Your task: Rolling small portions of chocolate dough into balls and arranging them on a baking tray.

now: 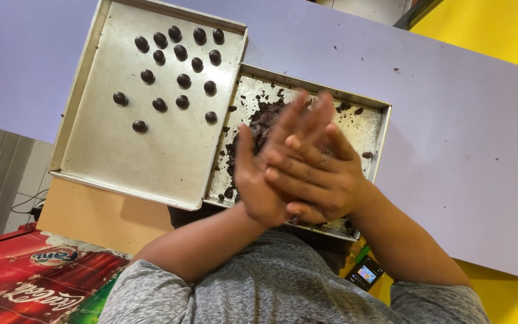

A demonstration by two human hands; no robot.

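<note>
You pressed your left hand [259, 180] and right hand [316, 174] flat together, fingers straight and closed, over the crumb-strewn tray [370, 129]; whatever lay between the palms was hidden. Beside that tray, the larger tray [121, 162] held rows of dark dough balls [178, 60].

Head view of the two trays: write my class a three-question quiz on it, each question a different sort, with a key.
1. True or false: the dark balls lie on the larger tray.
2. The loose dark crumbly mass lies in: A) the smaller tray B) the larger tray C) the table.
3. How do the left hand and right hand meet?

Key: 1 true. 2 A. 3 Pressed together, palm to palm, above the smaller tray.
</note>
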